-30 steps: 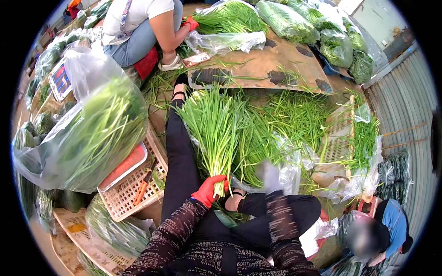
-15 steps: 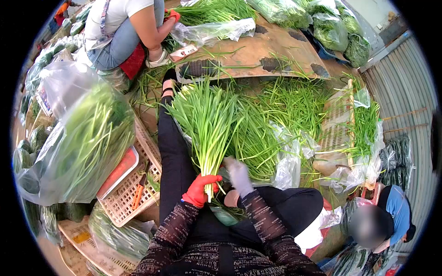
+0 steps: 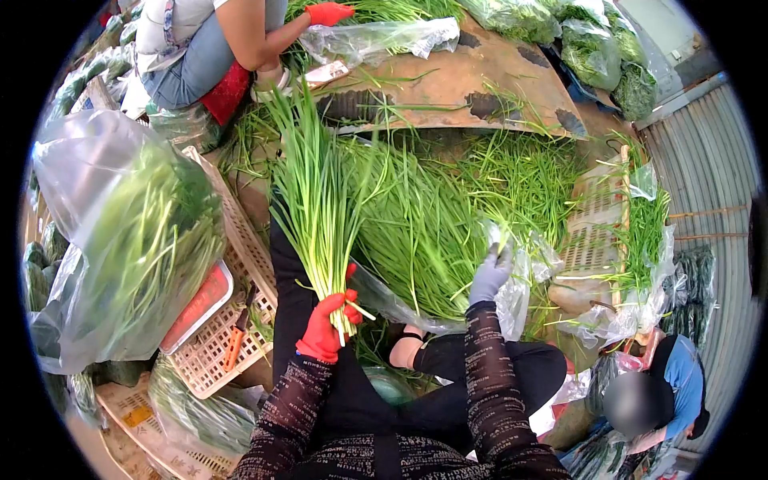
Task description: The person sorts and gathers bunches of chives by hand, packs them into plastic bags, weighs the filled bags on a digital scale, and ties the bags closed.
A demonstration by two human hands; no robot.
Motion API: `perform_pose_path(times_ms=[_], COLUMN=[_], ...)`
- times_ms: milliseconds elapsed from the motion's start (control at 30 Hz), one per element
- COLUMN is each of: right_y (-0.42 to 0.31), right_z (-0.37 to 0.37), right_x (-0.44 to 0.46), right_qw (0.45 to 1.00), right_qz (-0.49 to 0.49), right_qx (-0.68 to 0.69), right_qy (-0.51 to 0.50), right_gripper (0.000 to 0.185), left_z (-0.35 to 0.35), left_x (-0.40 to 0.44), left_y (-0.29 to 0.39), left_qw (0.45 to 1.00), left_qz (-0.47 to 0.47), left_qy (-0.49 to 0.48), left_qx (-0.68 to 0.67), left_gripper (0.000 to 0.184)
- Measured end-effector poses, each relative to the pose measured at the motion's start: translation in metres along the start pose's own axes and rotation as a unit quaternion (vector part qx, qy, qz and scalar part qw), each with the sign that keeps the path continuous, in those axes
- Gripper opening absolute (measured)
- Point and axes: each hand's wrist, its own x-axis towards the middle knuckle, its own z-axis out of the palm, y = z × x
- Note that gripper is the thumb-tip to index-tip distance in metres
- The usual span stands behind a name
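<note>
My left hand (image 3: 326, 326), in a red glove, is closed round the pale lower ends of a bunch of garlic chives (image 3: 320, 216), whose leaves fan upward. My right hand (image 3: 490, 276), in a grey glove, is at the right edge of a large pile of chives (image 3: 416, 232), beside clear plastic. Its fingers point away from me, and a pale green chive stalk shows at the fingertips; the grip is partly blurred. The pile lies on a plastic sheet (image 3: 392, 302) in front of my legs.
A filled clear bag (image 3: 152, 248) and a crate (image 3: 210, 364) with an orange-handled knife (image 3: 234, 346) are at left. A worn board (image 3: 448, 88) lies ahead. One person (image 3: 200, 56) sits at upper left, another (image 3: 676, 384) at lower right. Another crate (image 3: 588, 220) stands right.
My right hand has moved from beside the bunch rightward to the plastic at the pile's edge. My left hand and the bunch have shifted slightly left. The upper-left person's red-gloved hand has moved right.
</note>
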Motion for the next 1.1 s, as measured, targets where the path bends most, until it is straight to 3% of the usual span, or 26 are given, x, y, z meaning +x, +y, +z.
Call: perform_pose_path(times_ms=[67,100,133,200,233,333,400,467,500,533,567,600,667,700,767,800,833,867,900,933,967,1000,1033,1100], right_y=[-0.025,-0.034,-0.016,0.008,0.004,-0.035,-0.065,-0.067,-0.094,-0.073,-0.089,-0.085,-0.085,-0.085,-0.101,-0.098,-0.09,-0.08,-0.065,-0.056,-0.033,-0.016,-0.033,0.019], right_z=[-0.002,0.004,0.002,-0.004,-0.001,0.009,0.012,0.013,0.012,0.012,0.012,0.011,0.013,0.016,0.018,0.019,0.021,0.024,0.028,0.029,0.028,0.022,0.022,0.01], right_x=[-0.008,-0.025,-0.032,-0.04,-0.042,-0.055,-0.063,-0.089,-0.107,-0.122,-0.137,-0.147,-0.164,-0.171,-0.179,-0.171,-0.155,-0.14,-0.128,-0.099,-0.063,-0.036,-0.019,0.019], right_qw=[0.997,1.0,0.993,0.933,0.933,0.953,0.978,0.967,0.941,0.927,0.897,0.879,0.823,0.823,0.801,0.801,0.838,0.852,0.926,0.948,0.919,0.835,0.745,0.702], right_qz=[-0.067,0.025,0.072,0.329,0.329,0.266,0.109,0.028,-0.003,-0.11,-0.08,-0.134,-0.304,-0.304,-0.392,-0.39,-0.297,-0.195,-0.103,-0.017,-0.135,-0.228,-0.132,-0.162], right_qx=[-0.035,0.013,-0.083,0.113,0.112,0.109,0.019,-0.067,-0.172,-0.17,-0.237,-0.249,-0.285,-0.282,-0.309,-0.312,-0.202,-0.086,-0.061,-0.076,-0.269,-0.459,-0.617,-0.669], right_qy=[0.029,0.007,-0.037,-0.091,-0.093,-0.097,-0.179,-0.244,-0.293,-0.314,-0.363,-0.383,-0.387,-0.389,-0.332,-0.33,-0.411,-0.479,-0.359,-0.309,-0.256,-0.202,-0.219,-0.18], right_gripper=[0.021,0.025,0.024,0.019,0.019,0.01,0.011,0.031,0.036,0.038,0.038,0.04,0.041,0.041,0.036,0.036,0.032,0.029,0.026,0.023,0.018,0.022,0.036,0.037], left_z=[-0.004,-0.004,-0.005,-0.003,-0.003,0.0,0.004,0.006,0.01,0.017,0.015,0.007,0.001,-0.004,-0.004,-0.004,-0.003,-0.006,-0.002,0.003,0.006,0.005,0.011,0.016], left_x=[0.004,0.004,0.004,0.002,0.001,-0.002,0.001,0.006,0.007,0.005,0.006,0.009,0.01,0.01,0.008,0.008,0.008,0.007,0.005,0.003,0.002,0.001,-0.002,-0.004], left_y=[0.0,0.0,-0.001,-0.001,0.0,0.0,-0.002,-0.008,-0.011,-0.011,-0.016,-0.021,-0.029,-0.029,-0.029,-0.027,-0.025,-0.02,-0.018,-0.016,-0.014,-0.012,-0.01,-0.005], left_qw=[0.999,1.0,1.0,0.999,0.999,0.998,0.994,0.983,0.978,0.973,0.975,0.976,0.984,0.985,0.985,0.985,0.986,0.984,0.985,0.985,0.985,0.986,0.987,0.987], left_qz=[-0.015,-0.014,-0.012,-0.001,0.0,0.001,0.002,-0.007,-0.02,-0.034,-0.035,-0.035,0.002,0.004,0.001,0.003,0.003,-0.059,-0.057,-0.052,-0.042,-0.033,-0.022,-0.001], left_qy=[0.005,0.01,0.016,0.023,0.02,0.029,0.046,0.086,0.107,0.117,0.108,0.101,0.054,0.061,0.066,0.069,0.07,0.081,0.085,0.088,0.086,0.071,0.066,0.047], left_qx=[-0.03,-0.006,0.019,0.038,0.039,0.061,0.102,0.165,0.18,0.194,0.192,0.19,0.17,0.164,0.159,0.156,0.153,0.144,0.142,0.141,0.146,0.144,0.147,0.151], left_gripper=[0.058,0.057,0.057,0.057,0.057,0.056,0.052,0.044,0.037,0.032,0.032,0.033,0.037,0.038,0.039,0.041,0.043,0.047,0.048,0.049,0.052,0.055,0.056,0.057])
